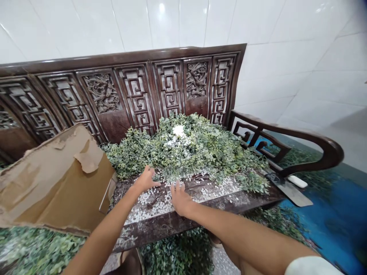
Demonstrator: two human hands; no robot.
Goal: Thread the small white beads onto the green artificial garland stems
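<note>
My left hand (145,180) is at the near edge of a heap of green artificial foliage (209,141), its thumb and fingers apart. Over the dark wooden seat (172,225), my right hand (181,199) has its fingers spread, with no object showing in them. Small white round bits (151,202) lie scattered on the seat around both hands. A clump of white pieces (179,131) rests on top of the foliage. Whether my left fingertips touch the leaves is hard to make out.
A torn cardboard piece (57,179) leans at the left. The bench's carved backrest (134,91) and curved armrest (312,164) bound the seat. A flat grey blade-like tool (295,193) and a white object (298,181) lie at right. More foliage (177,252) is below.
</note>
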